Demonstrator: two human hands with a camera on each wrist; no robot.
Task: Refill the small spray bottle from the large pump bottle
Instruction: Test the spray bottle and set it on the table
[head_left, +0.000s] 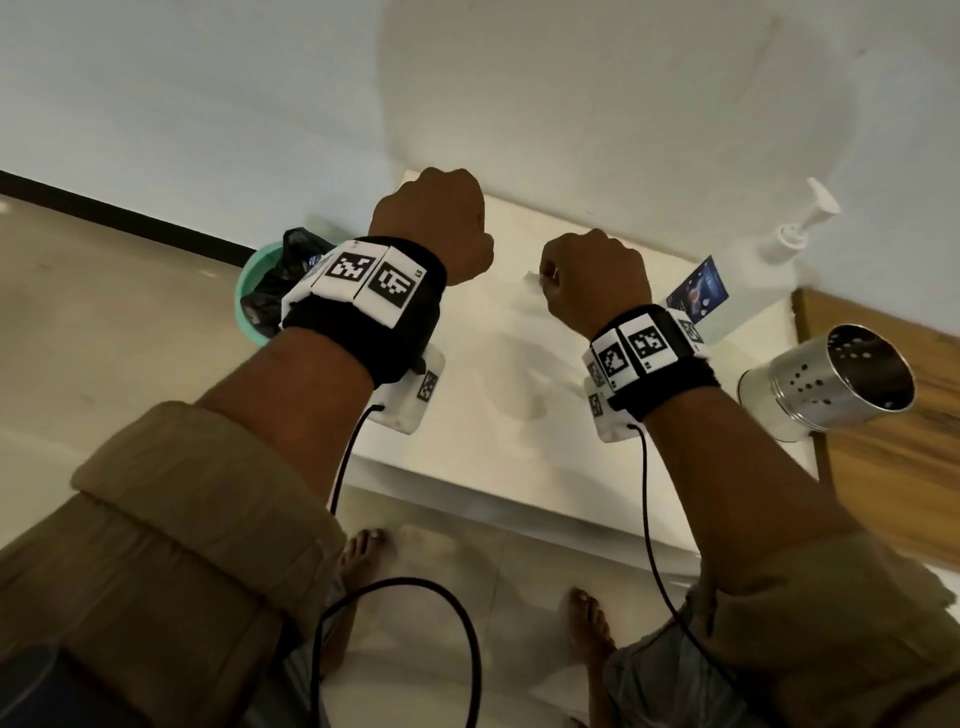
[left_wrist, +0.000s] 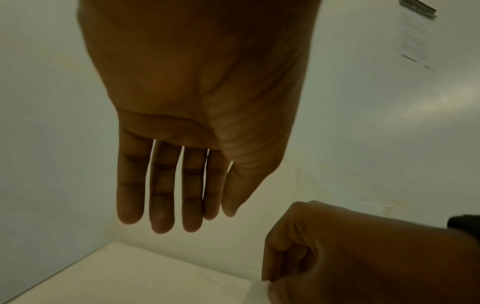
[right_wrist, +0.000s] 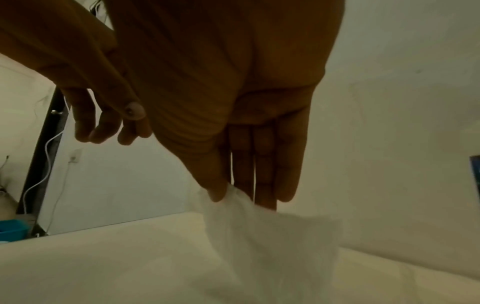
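The large clear pump bottle (head_left: 748, 270), with a white pump head and a blue label, stands at the table's back right against the wall. My right hand (head_left: 592, 275) hovers left of it and pinches a thin white tissue (right_wrist: 259, 236) between thumb and fingers; the tissue hangs down onto the white table (head_left: 493, 415). My left hand (left_wrist: 176, 218) hangs beside the right one, above the table's back left part, fingers straight and holding nothing. No small spray bottle shows in any view.
A perforated metal cup (head_left: 831, 384) stands at the table's right edge beside a wooden surface (head_left: 893, 426). A green bin (head_left: 249, 312) lined with a black bag sits on the floor left of the table. The white wall (head_left: 571, 104) rises right behind the table.
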